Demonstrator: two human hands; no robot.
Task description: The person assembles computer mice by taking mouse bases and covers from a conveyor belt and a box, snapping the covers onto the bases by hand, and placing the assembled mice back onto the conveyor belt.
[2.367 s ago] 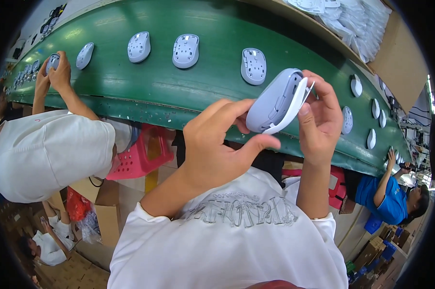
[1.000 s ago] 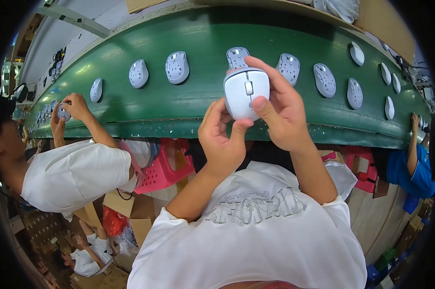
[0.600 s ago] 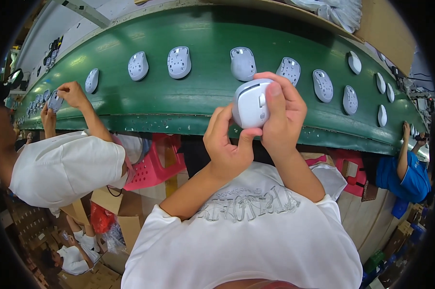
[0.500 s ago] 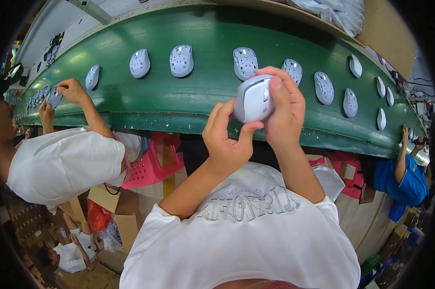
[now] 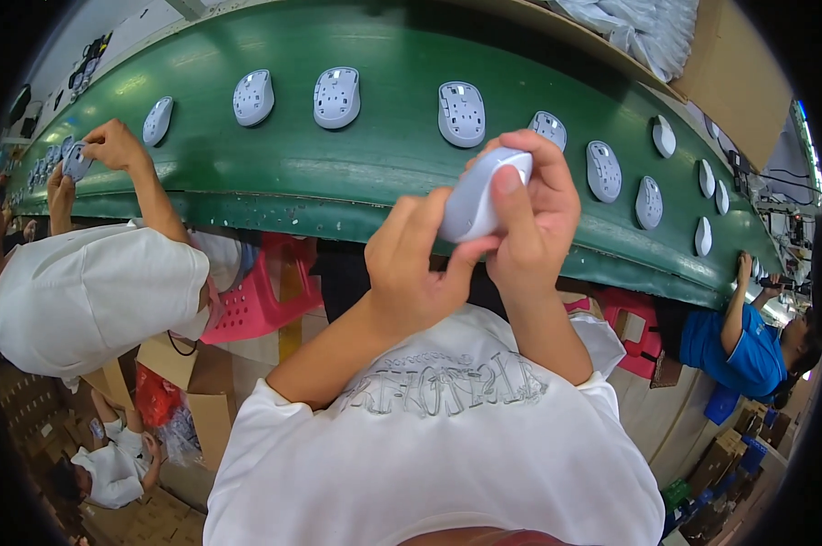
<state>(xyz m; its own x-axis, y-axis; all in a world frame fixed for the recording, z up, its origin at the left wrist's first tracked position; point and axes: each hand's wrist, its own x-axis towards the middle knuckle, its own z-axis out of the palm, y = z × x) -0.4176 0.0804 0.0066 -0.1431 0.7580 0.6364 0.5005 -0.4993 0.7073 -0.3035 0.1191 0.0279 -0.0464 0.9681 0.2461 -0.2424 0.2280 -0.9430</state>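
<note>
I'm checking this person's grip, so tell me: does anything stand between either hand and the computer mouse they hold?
Nothing visible does: the left hand and right hand both hold the mouse directly with bare fingers. Contact on its far side is hidden.

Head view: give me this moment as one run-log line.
left hand: grips mouse | right hand: grips same mouse, thumb on it | green surface: other mice lying there
</note>
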